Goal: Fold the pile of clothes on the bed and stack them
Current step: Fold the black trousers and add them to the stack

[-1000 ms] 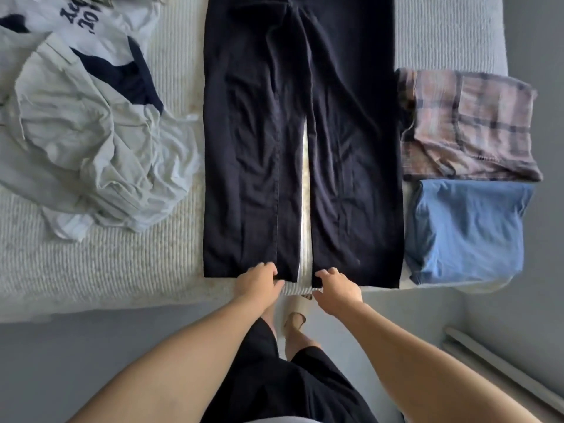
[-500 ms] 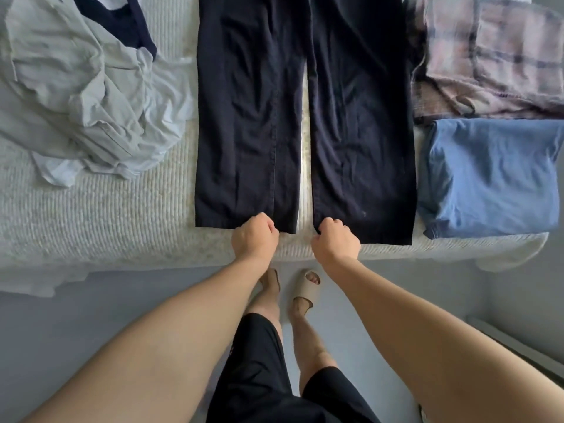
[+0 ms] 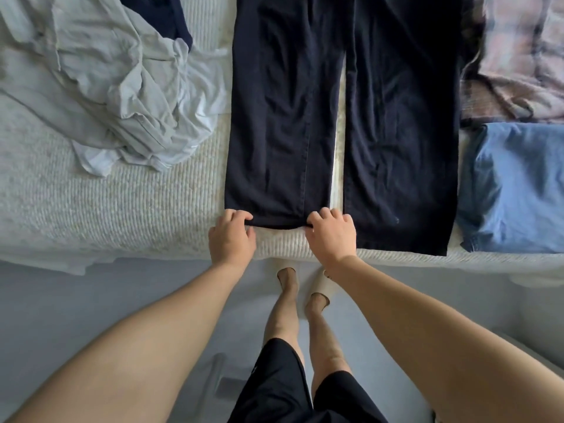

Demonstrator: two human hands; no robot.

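1. The dark trousers (image 3: 335, 117) lie flat on the bed (image 3: 106, 215), with the two legs pointing toward you and a thin strip of bed cover showing between them.
2. The hem of the left trouser leg lies directly under your hands, close to the near edge of the bed.
3. Your left hand (image 3: 232, 239) grasps the outer corner of this hem, with the fingers curled over the cloth.
4. Your right hand (image 3: 331, 236) grasps the inner corner of the same hem, also with curled fingers.
5. Half a second ago each hand was at the inner corner of a different leg; now both are on the left leg, and your left hand has moved outward.
6. The crumpled pile of light clothes (image 3: 116, 87) lies to the left of the trousers.
7. On the right, a folded blue garment (image 3: 515, 190) lies near you and a folded plaid garment (image 3: 518, 62) behind it.
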